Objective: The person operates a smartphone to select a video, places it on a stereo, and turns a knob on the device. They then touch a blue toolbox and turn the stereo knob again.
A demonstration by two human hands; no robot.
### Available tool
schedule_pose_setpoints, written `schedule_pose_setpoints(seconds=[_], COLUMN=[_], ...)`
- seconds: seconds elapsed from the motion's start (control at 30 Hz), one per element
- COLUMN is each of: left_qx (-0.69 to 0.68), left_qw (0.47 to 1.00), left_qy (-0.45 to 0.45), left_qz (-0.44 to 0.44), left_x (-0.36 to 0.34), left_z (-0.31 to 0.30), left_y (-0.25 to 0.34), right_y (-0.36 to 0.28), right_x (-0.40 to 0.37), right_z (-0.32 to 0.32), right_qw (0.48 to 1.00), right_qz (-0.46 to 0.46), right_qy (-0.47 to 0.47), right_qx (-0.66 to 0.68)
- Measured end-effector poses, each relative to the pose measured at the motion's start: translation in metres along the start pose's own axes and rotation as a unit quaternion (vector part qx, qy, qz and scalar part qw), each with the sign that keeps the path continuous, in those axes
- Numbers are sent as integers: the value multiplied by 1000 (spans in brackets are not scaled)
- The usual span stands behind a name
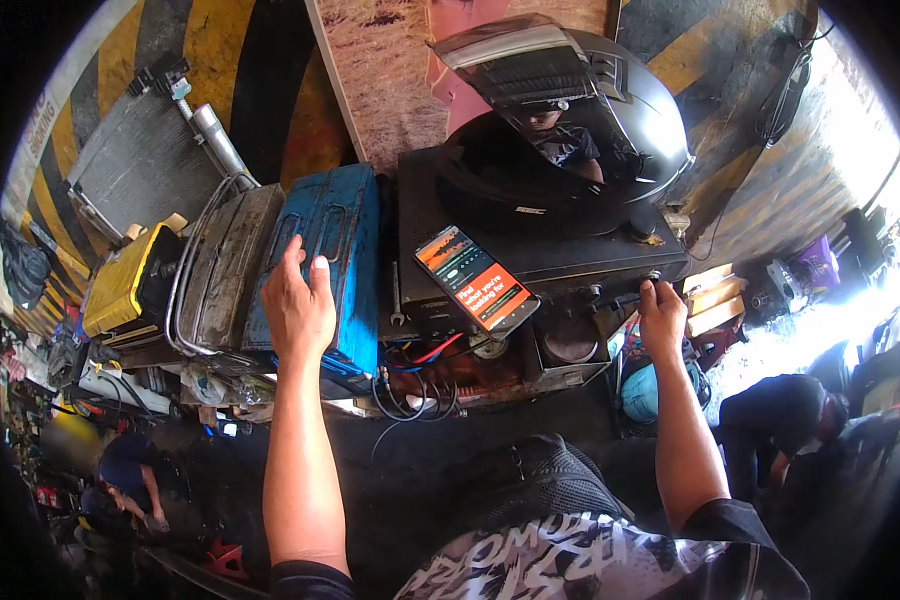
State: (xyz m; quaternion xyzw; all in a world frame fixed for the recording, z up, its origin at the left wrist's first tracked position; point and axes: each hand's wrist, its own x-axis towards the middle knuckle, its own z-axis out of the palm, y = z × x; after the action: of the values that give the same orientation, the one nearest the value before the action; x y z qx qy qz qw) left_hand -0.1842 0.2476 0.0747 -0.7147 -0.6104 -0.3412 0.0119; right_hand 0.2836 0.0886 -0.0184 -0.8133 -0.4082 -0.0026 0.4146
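Note:
My left hand is raised over the front of a blue metal toolbox, its fingers apart and nothing in it. At the right front corner of a black box-shaped device, my right hand has its fingers closed near a small knob; what they hold, if anything, is hidden. Between my hands, a smartphone with a lit orange and dark screen leans at the device's front edge. A black helmet with its visor raised rests on top of the device.
Left of the blue toolbox stand a grey metal case and a yellow box. A wrench and cables are near the device. One person bends at lower left, another at lower right.

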Motion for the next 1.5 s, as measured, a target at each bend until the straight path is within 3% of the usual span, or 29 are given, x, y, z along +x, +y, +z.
schedule_pose_setpoints(seconds=[0.97,1.07,1.13,1.2,1.27,1.3,1.33,1.4,1.47,1.5], left_qx=[8,-41,-29,-56,-21,-11,-4,-9,-18,-20], left_qw=[1000,998,998,998,996,995,991,994,995,995], left_qy=[3,44,62,10,88,100,133,110,93,94], left_qz=[2,16,10,-34,11,15,28,-10,-18,-18], left_x=[-1,2,4,3,-1,-2,-5,-6,-7,-9], left_z=[-2,9,-3,-14,-6,-3,6,10,9,9], left_y=[0,-3,29,31,20,14,4,3,2,3], right_y=[4,36,84,151,223,194,202,190,125,155], right_x=[4,14,30,51,77,67,72,75,48,72], right_z=[2,10,16,30,59,54,67,65,46,62], right_qw=[1000,998,985,953,906,885,899,920,941,987], right_qz=[-10,-46,-126,-222,-330,-339,-346,-329,-275,-154], right_qy=[-4,5,28,26,19,22,40,5,-22,-31], right_qx=[21,-40,-115,-203,-265,-317,-265,-215,-197,-31])
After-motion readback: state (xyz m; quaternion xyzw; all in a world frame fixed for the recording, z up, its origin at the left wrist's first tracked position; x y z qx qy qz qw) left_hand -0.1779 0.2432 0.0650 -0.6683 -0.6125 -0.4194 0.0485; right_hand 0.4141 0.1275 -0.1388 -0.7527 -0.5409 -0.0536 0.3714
